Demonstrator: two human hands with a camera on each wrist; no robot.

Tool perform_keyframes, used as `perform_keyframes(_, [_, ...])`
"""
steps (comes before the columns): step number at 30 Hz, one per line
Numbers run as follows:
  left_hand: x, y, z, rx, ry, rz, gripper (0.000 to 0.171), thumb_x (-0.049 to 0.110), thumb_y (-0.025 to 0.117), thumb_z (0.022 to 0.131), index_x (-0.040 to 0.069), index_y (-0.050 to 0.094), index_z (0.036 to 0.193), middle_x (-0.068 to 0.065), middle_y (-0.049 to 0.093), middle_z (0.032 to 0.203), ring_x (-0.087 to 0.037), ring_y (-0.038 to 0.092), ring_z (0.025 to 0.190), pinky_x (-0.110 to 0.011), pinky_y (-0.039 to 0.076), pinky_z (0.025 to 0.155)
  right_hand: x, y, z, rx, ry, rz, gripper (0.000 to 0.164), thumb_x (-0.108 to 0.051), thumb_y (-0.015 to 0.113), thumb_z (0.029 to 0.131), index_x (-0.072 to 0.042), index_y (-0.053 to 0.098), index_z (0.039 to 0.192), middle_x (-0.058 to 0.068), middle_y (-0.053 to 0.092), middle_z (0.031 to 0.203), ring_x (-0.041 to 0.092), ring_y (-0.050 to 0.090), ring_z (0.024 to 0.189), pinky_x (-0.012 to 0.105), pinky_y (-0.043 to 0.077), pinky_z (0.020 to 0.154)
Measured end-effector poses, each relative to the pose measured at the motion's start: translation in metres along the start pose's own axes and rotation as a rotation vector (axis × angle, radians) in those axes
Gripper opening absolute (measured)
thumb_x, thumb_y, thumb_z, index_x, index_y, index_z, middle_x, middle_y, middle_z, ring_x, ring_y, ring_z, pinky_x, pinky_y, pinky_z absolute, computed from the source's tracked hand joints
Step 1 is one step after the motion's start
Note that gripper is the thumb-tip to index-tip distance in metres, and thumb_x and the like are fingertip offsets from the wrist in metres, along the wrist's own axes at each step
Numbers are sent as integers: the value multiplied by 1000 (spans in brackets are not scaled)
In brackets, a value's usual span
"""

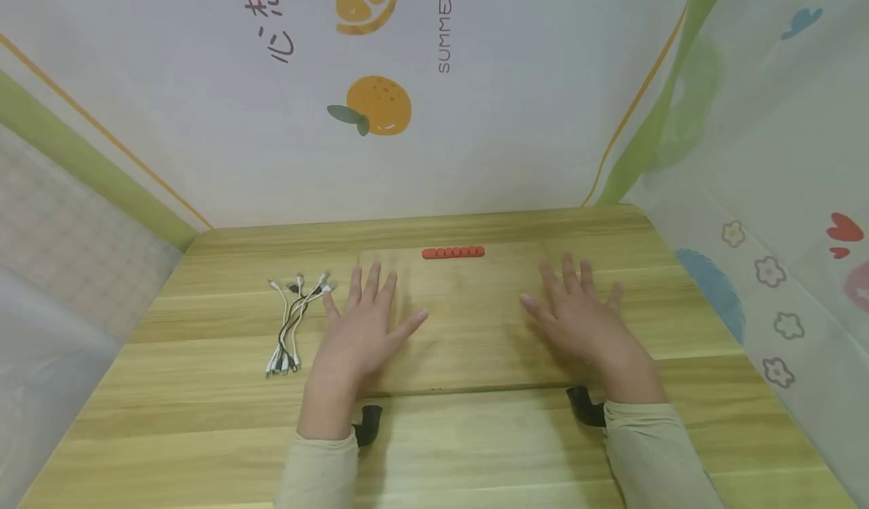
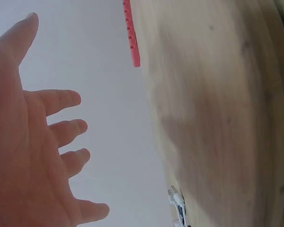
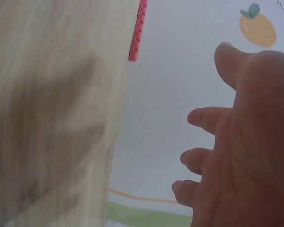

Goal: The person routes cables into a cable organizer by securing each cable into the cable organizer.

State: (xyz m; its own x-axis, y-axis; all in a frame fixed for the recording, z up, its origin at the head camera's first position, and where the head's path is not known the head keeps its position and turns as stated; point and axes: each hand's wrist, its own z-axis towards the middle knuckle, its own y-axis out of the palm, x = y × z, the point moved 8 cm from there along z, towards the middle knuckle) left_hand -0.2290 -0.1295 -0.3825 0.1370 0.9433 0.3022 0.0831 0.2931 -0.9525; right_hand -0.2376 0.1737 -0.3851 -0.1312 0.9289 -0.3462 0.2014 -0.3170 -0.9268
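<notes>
My left hand (image 1: 360,339) hovers palm down with spread fingers over the left part of a thin wooden board (image 1: 468,335). Over the board's right part, my right hand (image 1: 585,324) is held the same way, its fingers apart. Neither palm holds anything in the wrist views. Just left of my left hand lies a loose bunch of short white and black charging cables (image 1: 293,328), crossing one another. A red notched strip (image 1: 453,252), resembling a cable holder, lies along the board's far edge, between and beyond the hands.
The board rests on a larger wood-grain table (image 1: 170,388). Behind the table hangs a white cloth (image 1: 509,132) printed with oranges, and patterned cloth (image 1: 781,192) closes off the right side. Black curved pieces (image 1: 370,424) stick out at the wrists.
</notes>
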Motion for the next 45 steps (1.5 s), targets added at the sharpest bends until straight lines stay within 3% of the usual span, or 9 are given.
perform_keyframes(5, [-5, -5, 3, -26, 6, 16, 95, 77, 43, 101, 16, 20, 171, -9, -2, 182, -37, -8, 168, -85, -3, 120, -15, 1, 0, -9, -38, -9, 87, -74, 24, 107, -19, 8, 173, 21, -10, 179, 52, -11, 163, 87, -12, 116])
perform_keyframes(9, [-21, -16, 2, -68, -5, 50, 93, 72, 46, 103, 13, 22, 171, -13, 2, 181, -42, 0, 167, -85, 2, 121, -33, 3, 7, -22, -94, -29, 84, -71, 29, 108, -19, 14, 172, 20, -6, 179, 50, -8, 164, 86, -7, 119])
perform_keyframes(16, [-61, -42, 5, -132, -8, 166, 74, 51, 54, 107, 5, 38, 163, -30, 35, 168, -54, 34, 155, -84, 19, 119, -70, 7, 25, -89, -203, -109, 83, -68, 38, 108, -22, 12, 173, 16, 2, 181, 46, 3, 166, 83, -7, 122])
perform_keyframes(20, [-81, -57, 13, -178, 3, 203, 65, 40, 55, 108, 4, 42, 161, -30, 46, 161, -55, 44, 147, -83, 26, 116, -103, 8, 29, -160, -261, -176, 82, -66, 41, 108, -25, 11, 173, 13, 8, 180, 40, 10, 167, 80, -7, 124])
perform_keyframes(24, [-97, -64, 25, -219, 64, 271, 59, 28, 60, 106, -2, 48, 156, -31, 55, 153, -54, 53, 141, -76, 41, 112, -141, 17, 32, -192, -342, -256, 79, -63, 44, 109, -27, 15, 172, 10, 18, 180, 37, 18, 166, 77, 1, 128])
perform_keyframes(29, [-111, -61, 41, -294, 131, 338, 51, 13, 62, 103, -8, 53, 149, -34, 59, 146, -55, 57, 135, -69, 47, 110, -194, 44, 35, -213, -479, -390, 74, -60, 45, 109, -32, 16, 172, 5, 27, 178, 31, 32, 163, 74, 13, 129])
perform_keyframes(35, [-118, -54, 59, -313, 154, 366, 50, 4, 62, 101, -3, 54, 150, -32, 58, 149, -54, 56, 137, -69, 48, 109, -253, 76, 35, -152, -656, -538, 63, -51, 49, 110, -33, 32, 167, -1, 49, 165, 23, 48, 152, 66, 33, 126])
perform_keyframes(40, [-123, -45, 72, -327, 172, 369, 50, 4, 60, 101, 2, 55, 151, -29, 56, 153, -53, 54, 140, -69, 48, 109, -289, 100, 32, -131, -753, -635, 49, -48, 50, 109, -36, 47, 157, -8, 53, 154, 15, 48, 144, 50, 43, 116])
perform_keyframes(45, [-125, -41, 82, -331, 203, 365, 44, 5, 54, 104, -1, 57, 148, -31, 60, 148, -53, 56, 137, -68, 49, 109, -315, 119, 33, -98, -800, -679, 40, -45, 51, 108, -38, 52, 148, -13, 53, 149, 11, 48, 141, 38, 46, 106])
